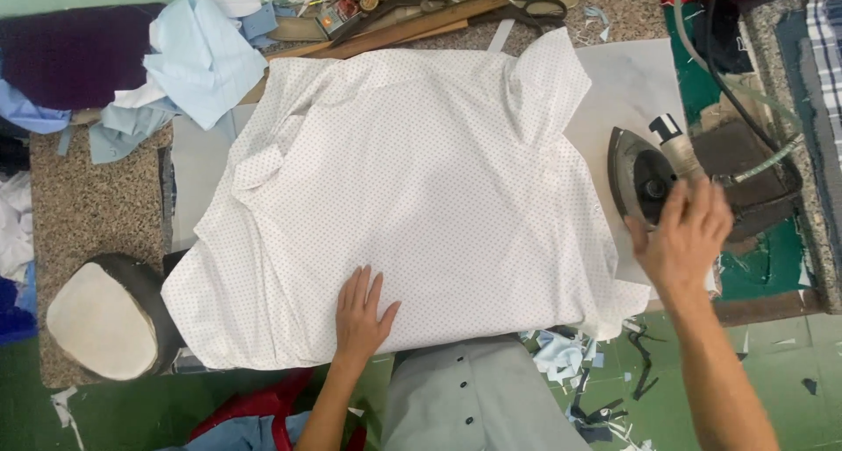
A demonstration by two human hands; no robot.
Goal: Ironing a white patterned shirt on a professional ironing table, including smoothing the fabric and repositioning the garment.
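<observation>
A white dotted shirt point(421, 179) lies spread over a pad on the speckled worktable point(88, 205). My left hand point(361, 311) rests flat on its near edge, fingers apart, holding nothing. My right hand point(686, 241) hovers blurred with spread fingers over the handle of a dark flat iron point(645, 175), which stands to the right of the shirt. Whether the fingers touch the iron is unclear. A hose and cable point(745, 109) run from the iron to the back right.
Light blue and purple cloth pieces point(189, 52) are heaped at the back left. Scissors point(526, 13), a wooden ruler point(395, 32) and small tools lie along the back. A padded pressing block point(101, 319) sits front left. Fabric scraps point(561, 355) litter the green floor.
</observation>
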